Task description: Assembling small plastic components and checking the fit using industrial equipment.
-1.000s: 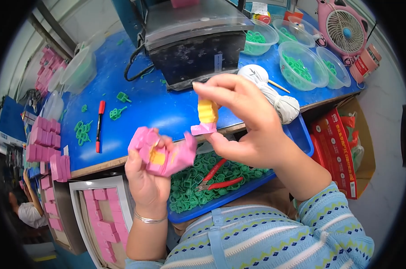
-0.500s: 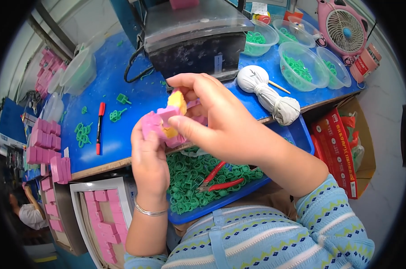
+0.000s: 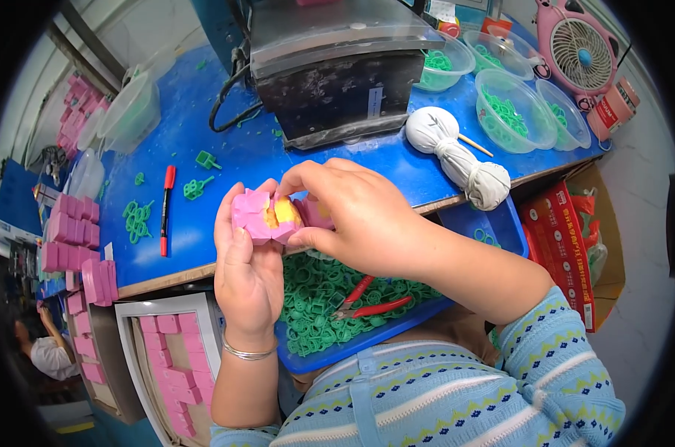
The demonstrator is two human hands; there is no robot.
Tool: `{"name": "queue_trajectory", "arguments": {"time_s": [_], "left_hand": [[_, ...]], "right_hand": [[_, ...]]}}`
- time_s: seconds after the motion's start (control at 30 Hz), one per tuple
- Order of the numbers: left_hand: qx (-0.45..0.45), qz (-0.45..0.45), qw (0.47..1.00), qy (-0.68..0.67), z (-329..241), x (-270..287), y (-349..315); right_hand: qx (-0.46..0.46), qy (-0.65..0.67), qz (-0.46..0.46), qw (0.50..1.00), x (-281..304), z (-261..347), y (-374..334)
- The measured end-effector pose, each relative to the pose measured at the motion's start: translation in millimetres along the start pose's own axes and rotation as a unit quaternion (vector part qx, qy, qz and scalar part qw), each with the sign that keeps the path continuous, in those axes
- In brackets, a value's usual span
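Above the table's front edge, a pink rubber mould with a yellow inner part is between my two hands. My left hand cups it from below and the left, thumb on its near side. My right hand is closed on its right side, fingers bent over the top and thumb underneath. A further pink part shows under the right fingers; whether it is joined to the rest I cannot tell. Below my hands is a blue tray full of green wax pieces, with red-handled cutters on top.
Behind my hands stands a dark machine. A tied white cloth pouch and plastic bowls of green pieces lie right, near a pink fan. A marker lies left, beside stacked pink moulds.
Both hands have come slightly nearer to me with the mould. It has turned, so its yellow inner part shows more openly, and my right fingers have curled in closer.
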State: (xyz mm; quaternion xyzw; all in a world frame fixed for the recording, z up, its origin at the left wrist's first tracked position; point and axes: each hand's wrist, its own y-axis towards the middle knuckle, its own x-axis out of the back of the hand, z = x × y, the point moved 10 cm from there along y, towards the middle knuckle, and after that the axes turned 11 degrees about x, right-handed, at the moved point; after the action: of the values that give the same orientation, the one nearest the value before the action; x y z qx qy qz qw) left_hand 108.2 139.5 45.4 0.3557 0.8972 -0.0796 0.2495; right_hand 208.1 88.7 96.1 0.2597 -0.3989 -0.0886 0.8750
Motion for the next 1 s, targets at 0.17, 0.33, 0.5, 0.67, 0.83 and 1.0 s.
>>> {"name": "queue_trajectory", "arguments": {"time_s": [0.17, 0.33, 0.5, 0.67, 0.83, 1.0], "left_hand": [[-0.015, 0.003, 0.999, 0.045, -4.0, -0.4, 0.1], [0.007, 0.007, 0.996, 0.089, -1.9, 3.5, 4.8], [-0.002, 0.021, 0.98, 0.199, -8.0, -5.0, 4.2], [0.039, 0.049, 0.968, 0.245, -5.7, 0.3, 8.7], [-0.018, 0.012, 0.937, 0.348, -8.5, -5.1, 12.1], [-0.102, 0.021, 0.907, 0.408, -8.5, -7.2, 4.7]], "right_hand": [[0.043, -0.032, 0.004, 0.999, -2.6, 12.6, 3.0], [0.097, -0.056, -0.044, 0.993, -0.8, 20.9, 1.3], [0.049, -0.032, -0.06, 0.997, -1.8, 8.2, -5.1], [0.145, -0.097, -0.055, 0.983, 5.4, 28.0, -8.2], [0.13, 0.021, -0.094, 0.987, 17.7, 23.2, -9.8], [0.134, 0.035, -0.101, 0.985, 16.5, 16.6, -10.9]]}}
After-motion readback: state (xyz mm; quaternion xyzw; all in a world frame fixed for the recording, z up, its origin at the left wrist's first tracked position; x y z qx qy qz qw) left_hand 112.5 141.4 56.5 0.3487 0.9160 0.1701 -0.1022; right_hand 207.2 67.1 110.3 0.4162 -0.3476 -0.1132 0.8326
